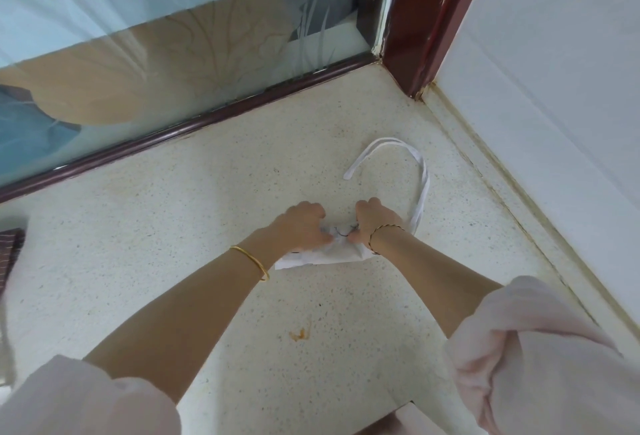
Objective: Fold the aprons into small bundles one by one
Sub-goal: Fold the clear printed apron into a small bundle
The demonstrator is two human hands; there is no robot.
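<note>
Already the white apron (322, 254) is a small bundle on the speckled counter (173, 226), clamped under the curled fingers of left hand (304, 223) and right hand (375, 221) — likely to hold its folds — while its strap (398, 164) trails beyond the right fingers.

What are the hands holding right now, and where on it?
Both the left hand and right hand grip the folded white apron at its far edge; its strap lies loose.

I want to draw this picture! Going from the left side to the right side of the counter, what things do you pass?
Striped dark cloth at the edge → gold bangle → left hand → right hand, both gripping the folded white apron → white apron strap loop → white wall.
</note>
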